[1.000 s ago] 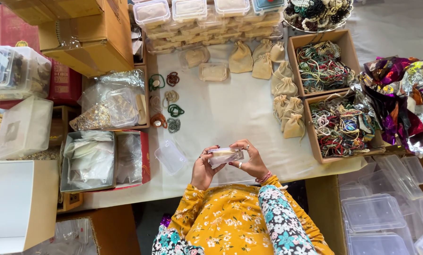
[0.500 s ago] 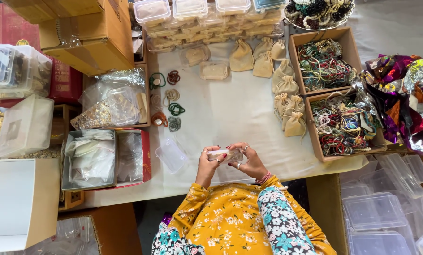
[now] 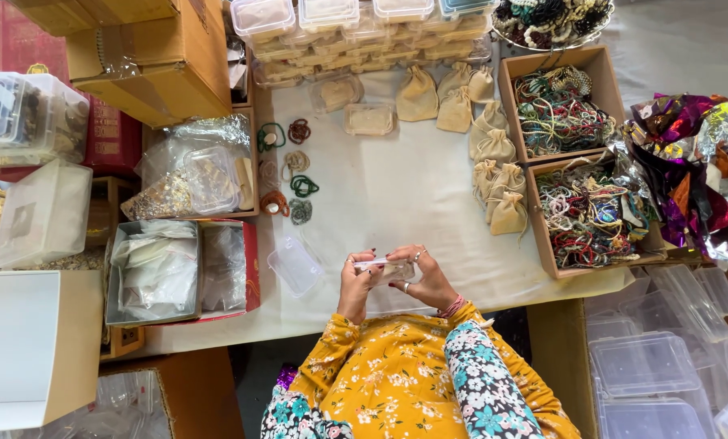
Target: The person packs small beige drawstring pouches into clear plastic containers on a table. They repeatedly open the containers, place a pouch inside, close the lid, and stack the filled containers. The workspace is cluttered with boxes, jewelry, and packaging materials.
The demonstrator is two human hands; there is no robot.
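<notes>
Both my hands meet at the near edge of the white-covered table (image 3: 413, 203), holding a small clear plastic box (image 3: 378, 265) between them. My left hand (image 3: 354, 284) grips its left end with the fingers curled over the top. My right hand (image 3: 426, 276), with rings and a pink bangle at the wrist, covers the right end. What is inside the box is hidden by my fingers. An empty clear box (image 3: 295, 264) lies on the cloth just left of my left hand.
Beige drawstring pouches (image 3: 498, 183) lie right of centre, beside two cardboard boxes of bead bracelets (image 3: 579, 211). Small coiled bracelets (image 3: 291, 175) sit at the left. Filled clear boxes (image 3: 331, 28) line the far edge. Empty clear boxes (image 3: 649, 366) are stacked at the lower right.
Both hands stay together on the small clear box, with only slight shifts of the fingers. Nothing on the table has moved.
</notes>
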